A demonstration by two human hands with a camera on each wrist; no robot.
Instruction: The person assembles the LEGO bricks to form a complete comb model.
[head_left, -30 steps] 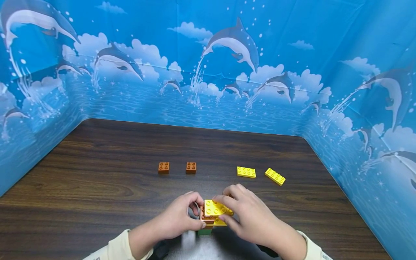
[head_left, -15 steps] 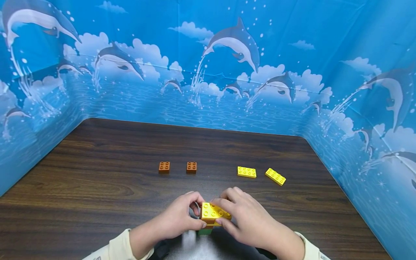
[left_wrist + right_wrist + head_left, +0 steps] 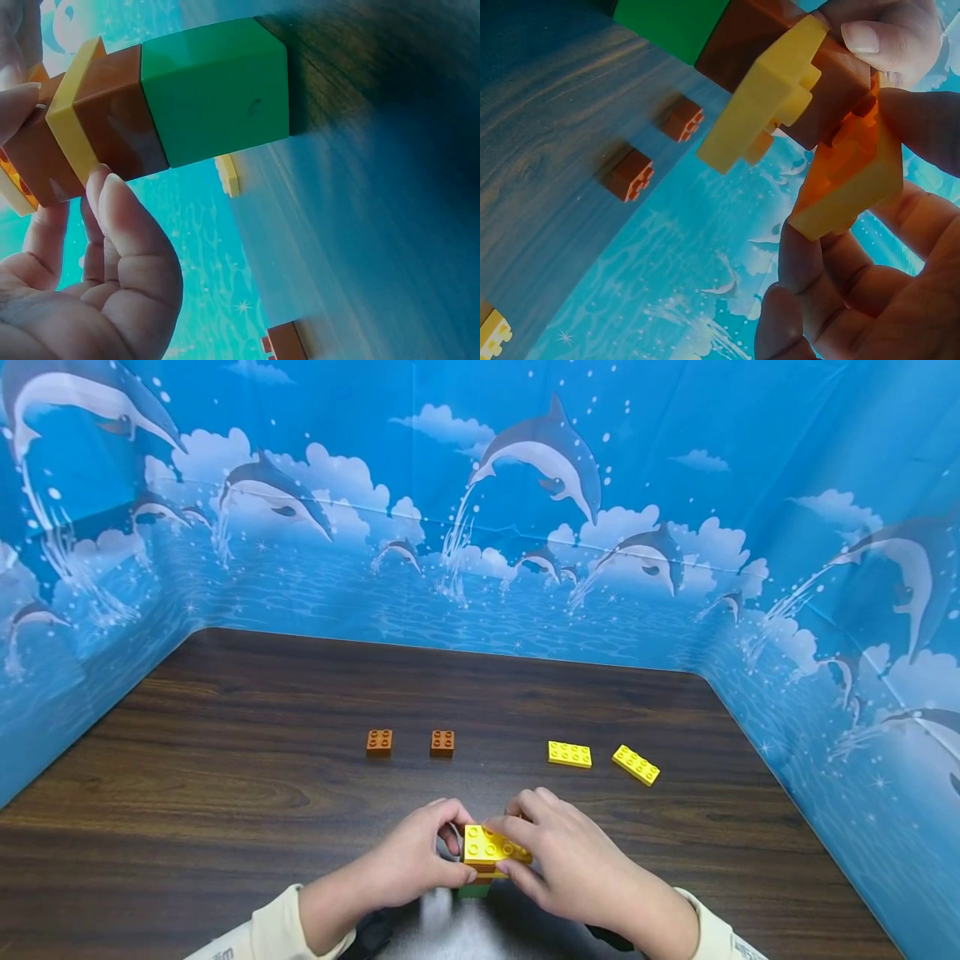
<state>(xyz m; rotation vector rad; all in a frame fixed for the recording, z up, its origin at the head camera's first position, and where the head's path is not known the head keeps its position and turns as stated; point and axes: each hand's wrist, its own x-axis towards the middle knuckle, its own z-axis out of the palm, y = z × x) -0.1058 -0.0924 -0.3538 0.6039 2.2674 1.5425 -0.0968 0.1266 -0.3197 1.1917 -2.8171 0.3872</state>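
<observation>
A stack of toy building bricks stands in front of me, with a green brick (image 3: 217, 90) at the bottom. Above the green come a brown brick (image 3: 120, 120), a thin yellow brick (image 3: 761, 101) and another brown brick (image 3: 840, 94). My left hand (image 3: 408, 864) grips the stack's side by thumb and fingers. At the top, a flat yellow brick (image 3: 480, 843) is pinched by my right hand (image 3: 573, 856). From the right wrist view, this top yellow brick sits tilted on the upper brown brick, with a gap under its overhanging end.
Two brown bricks, a left one (image 3: 379, 742) and a right one (image 3: 442, 742), lie farther back on the dark wooden table (image 3: 225, 777). Right of them lie two flat yellow bricks, one straight (image 3: 570, 754) and one angled (image 3: 636, 765). A blue dolphin-print curtain (image 3: 337, 577) surrounds the table.
The flat yellow brick has come down and left onto the upper brown brick, covering its studs. My right hand moved with it; the left hand kept its grip.
</observation>
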